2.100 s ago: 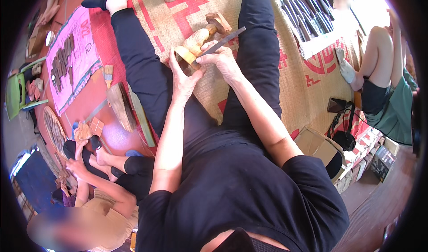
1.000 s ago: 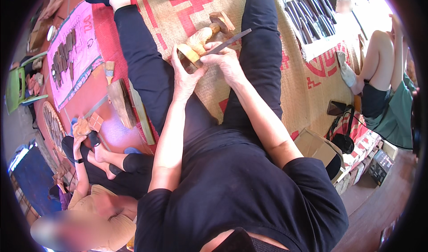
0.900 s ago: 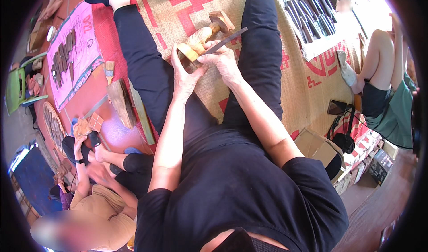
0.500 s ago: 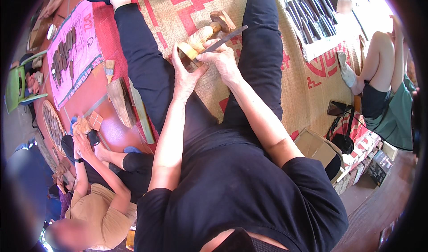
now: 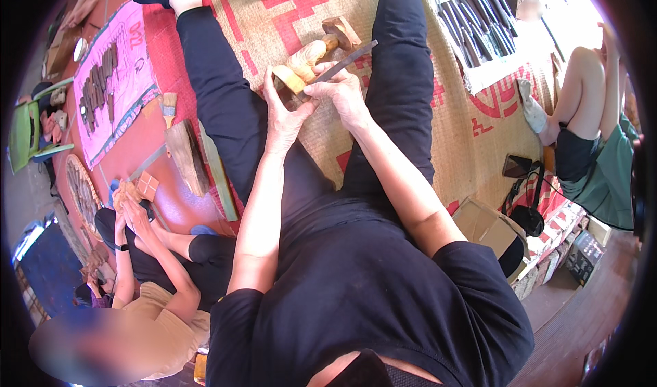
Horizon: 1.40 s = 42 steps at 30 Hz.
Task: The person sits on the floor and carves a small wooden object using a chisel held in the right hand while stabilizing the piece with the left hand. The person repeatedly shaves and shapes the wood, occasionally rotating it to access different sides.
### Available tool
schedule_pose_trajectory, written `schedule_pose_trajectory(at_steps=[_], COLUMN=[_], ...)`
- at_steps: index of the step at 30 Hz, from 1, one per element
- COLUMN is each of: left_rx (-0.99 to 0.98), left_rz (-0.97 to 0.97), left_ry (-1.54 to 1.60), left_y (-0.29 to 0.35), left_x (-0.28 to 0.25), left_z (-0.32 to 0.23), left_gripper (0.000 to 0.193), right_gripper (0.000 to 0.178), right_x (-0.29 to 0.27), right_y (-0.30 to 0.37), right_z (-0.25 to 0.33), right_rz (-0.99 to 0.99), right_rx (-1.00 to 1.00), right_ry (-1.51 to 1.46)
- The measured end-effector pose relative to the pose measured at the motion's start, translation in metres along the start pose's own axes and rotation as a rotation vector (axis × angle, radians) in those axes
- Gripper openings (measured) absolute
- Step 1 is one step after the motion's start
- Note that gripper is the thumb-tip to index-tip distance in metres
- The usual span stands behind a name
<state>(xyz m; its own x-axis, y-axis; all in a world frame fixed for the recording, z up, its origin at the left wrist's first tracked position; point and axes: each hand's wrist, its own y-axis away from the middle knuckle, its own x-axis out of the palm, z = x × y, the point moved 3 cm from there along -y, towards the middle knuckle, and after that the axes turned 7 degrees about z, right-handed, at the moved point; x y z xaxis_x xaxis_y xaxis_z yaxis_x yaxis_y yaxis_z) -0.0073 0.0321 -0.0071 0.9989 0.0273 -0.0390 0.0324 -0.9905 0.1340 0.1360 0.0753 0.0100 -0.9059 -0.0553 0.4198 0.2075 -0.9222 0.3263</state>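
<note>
A pale yellow carved wooden figure (image 5: 305, 58) lies between my legs, its broad near end toward me and a squarish base at its far end. My left hand (image 5: 283, 121) is closed around that near end, thumb and fingers on opposite sides. In my right hand (image 5: 344, 99) I grip a slim dark metal chisel (image 5: 355, 56), slanting up to the right. The chisel's lower end meets the near end of the figure beside my left thumb. My fingers hide part of the tool and the exact contact.
Rows of chisels (image 5: 475, 21) lie on a cloth at upper right, others on a pink cloth (image 5: 126, 65) at left. A brush (image 5: 169, 110) and wood block (image 5: 185, 156) lie by my left leg. People sit at both sides; a cardboard box (image 5: 482, 229) stands right.
The chisel has shifted slightly left and down against the carving; my left hand keeps its hold. At lower left, the seated person's head and hands have moved.
</note>
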Motion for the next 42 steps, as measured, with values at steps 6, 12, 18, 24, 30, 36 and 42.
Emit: schedule_pose_trajectory(at_steps=[6, 12, 18, 24, 30, 36, 42], left_rx=[-0.013, -0.022, -0.023, -0.028, -0.017, -0.004, -0.028], left_rz=[0.009, 0.033, 0.001, -0.001, 0.021, 0.041, 0.0], left_ry=[0.012, -0.024, 0.032, 0.088, -0.027, 0.023, 0.032], left_y=[0.001, -0.002, 0.0, -0.002, 0.0, -0.003, -0.001], left_x=[-0.002, -0.004, -0.004, -0.002, -0.005, -0.004, -0.006], left_z=[0.002, 0.007, 0.004, 0.003, 0.002, 0.004, 0.004], left_gripper=[0.114, 0.115, 0.115, 0.114, 0.115, 0.115, 0.115], right_gripper=[0.015, 0.025, 0.021, 0.027, 0.017, 0.019, 0.02], right_x=[-0.016, 0.003, -0.016, 0.008, -0.011, 0.002, -0.013], right_y=[-0.009, 0.001, -0.011, 0.0, -0.012, -0.003, -0.012], right_z=[0.0, 0.002, -0.001, 0.005, 0.0, 0.001, -0.006], right_rz=[-0.027, 0.038, -0.002, 0.023, -0.001, -0.006, 0.002], right_rx=[0.041, -0.033, 0.047, 0.002, 0.047, 0.015, 0.076], right_ry=[-0.052, 0.021, -0.032, -0.021, -0.038, -0.032, -0.075])
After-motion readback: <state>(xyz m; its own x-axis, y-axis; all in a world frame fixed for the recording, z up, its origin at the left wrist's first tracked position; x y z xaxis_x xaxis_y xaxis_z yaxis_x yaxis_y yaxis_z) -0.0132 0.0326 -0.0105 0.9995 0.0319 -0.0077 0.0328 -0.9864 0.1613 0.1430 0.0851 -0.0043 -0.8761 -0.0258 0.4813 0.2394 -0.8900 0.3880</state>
